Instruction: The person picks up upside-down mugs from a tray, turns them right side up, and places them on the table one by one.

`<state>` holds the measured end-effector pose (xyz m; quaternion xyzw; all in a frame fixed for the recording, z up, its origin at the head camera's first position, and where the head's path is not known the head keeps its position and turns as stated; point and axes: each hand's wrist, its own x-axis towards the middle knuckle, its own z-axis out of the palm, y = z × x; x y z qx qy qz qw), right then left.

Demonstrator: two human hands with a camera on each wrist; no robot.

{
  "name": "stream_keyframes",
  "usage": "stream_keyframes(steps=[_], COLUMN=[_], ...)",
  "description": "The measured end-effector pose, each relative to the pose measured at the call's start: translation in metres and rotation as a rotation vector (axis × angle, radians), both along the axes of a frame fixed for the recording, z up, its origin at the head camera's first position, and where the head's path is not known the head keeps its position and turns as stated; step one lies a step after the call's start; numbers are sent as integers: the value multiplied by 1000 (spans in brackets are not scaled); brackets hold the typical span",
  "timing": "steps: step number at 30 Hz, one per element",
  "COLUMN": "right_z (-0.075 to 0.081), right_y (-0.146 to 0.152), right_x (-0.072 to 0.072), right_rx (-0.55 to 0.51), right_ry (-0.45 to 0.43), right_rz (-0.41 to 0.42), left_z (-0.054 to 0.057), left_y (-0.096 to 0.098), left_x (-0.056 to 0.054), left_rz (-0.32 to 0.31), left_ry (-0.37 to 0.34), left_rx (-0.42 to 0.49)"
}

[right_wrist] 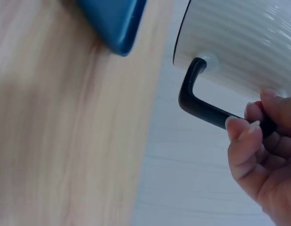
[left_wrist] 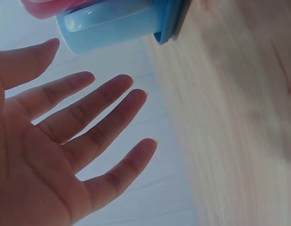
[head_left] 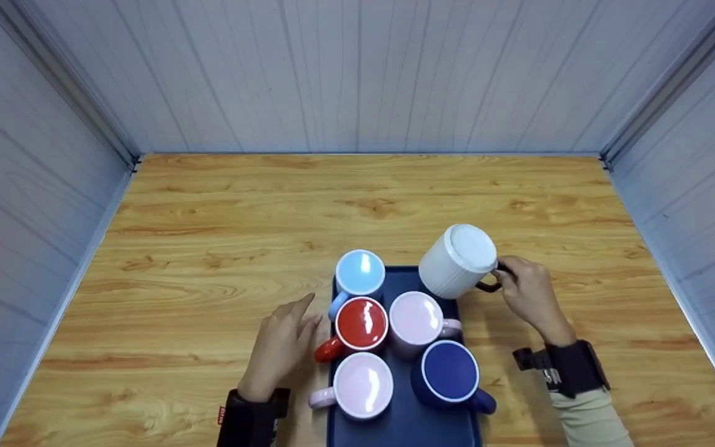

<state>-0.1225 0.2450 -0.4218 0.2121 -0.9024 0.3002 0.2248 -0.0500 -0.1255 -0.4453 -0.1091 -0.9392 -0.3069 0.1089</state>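
My right hand (head_left: 530, 297) pinches the black handle (right_wrist: 209, 111) of a white ribbed mug (head_left: 454, 267). The mug is tilted above the tray's far right corner, its white round end facing up and its dark-rimmed end towards the table. On the dark blue tray (head_left: 404, 428) stand a light blue mug (head_left: 360, 273), a red mug (head_left: 362, 324), two pink mugs (head_left: 416, 320) (head_left: 364, 386) and a dark blue mug (head_left: 449, 372), all upright. Left of the tray, my left hand (head_left: 278, 340) hovers with fingers spread, holding nothing, nearest the red and light blue mugs.
The tray lies on a wood-grain table (head_left: 208, 248). Pale panelled walls (head_left: 357, 74) enclose the table at the back and on both sides. Several mug handles stick out past the tray's long edges.
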Motion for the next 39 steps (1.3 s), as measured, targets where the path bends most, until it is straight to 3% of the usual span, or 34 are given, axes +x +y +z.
stream_keyframes(steps=[8, 18, 24, 28, 34, 39], right_z=[16, 32, 38, 40, 41, 39], right_y=[-10, -35, -51, -62, -76, -83], right_x=[10, 27, 37, 42, 49, 53], right_rx=[-152, -478, -687, -783, -911, -994], right_ry=[-91, -392, -514, -567, -620, -665], right_rz=[-24, -51, -20, 17, 59, 124], left_z=[7, 26, 39, 47, 55, 60], left_y=[4, 17, 30, 41, 59, 70], left_x=[0, 1, 1, 2, 3, 4], left_rz=[-25, -48, -121, -186, -283, -321], left_ry=[52, 39, 39, 59, 30, 30], left_rx=[19, 91, 121, 123, 146, 138])
